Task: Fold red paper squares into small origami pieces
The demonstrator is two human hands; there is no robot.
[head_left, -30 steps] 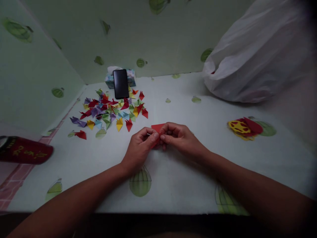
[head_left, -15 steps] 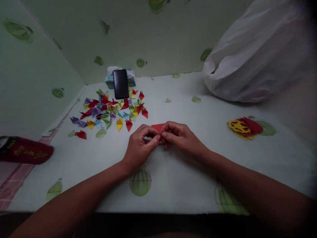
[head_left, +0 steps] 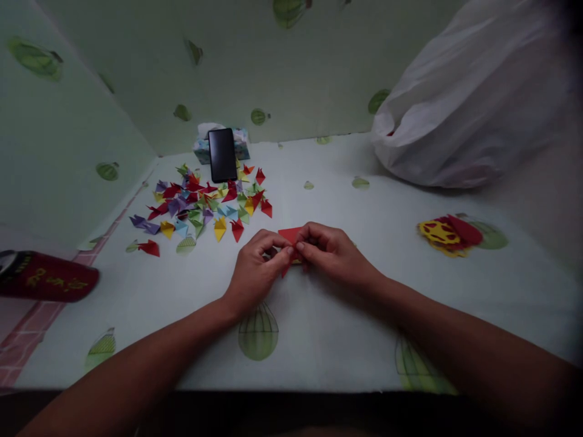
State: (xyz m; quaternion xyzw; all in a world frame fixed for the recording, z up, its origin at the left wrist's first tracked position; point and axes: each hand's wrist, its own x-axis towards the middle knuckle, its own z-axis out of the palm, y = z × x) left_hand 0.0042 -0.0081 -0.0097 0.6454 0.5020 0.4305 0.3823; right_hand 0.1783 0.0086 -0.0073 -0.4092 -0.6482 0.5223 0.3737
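Folded paper figures [head_left: 220, 229], tons of colors, were scattered left of the fingers. Left hand [head_left: 255, 262] pinched a small red paper [head_left: 286, 267] at the fingertips, red sheet [head_left: 288, 232] just beyond those, right hand [head_left: 336, 255] had thumb and index pressed together there too. Yellow-and-red cutouts [head_left: 438, 232] sat well right.

The scene is dim, with a cool greenish cast over the wall [head_left: 319, 67] and table [head_left: 337, 346]; below the table, all is near black. A soft shadow lies beneath the right forearm [head_left: 446, 337]. Wide-angle distortion stretches the can [head_left: 50, 276] and the white bag [head_left: 455, 115], which blurs and darkens rightward. Detail between the hands [head_left: 257, 265] is murky.
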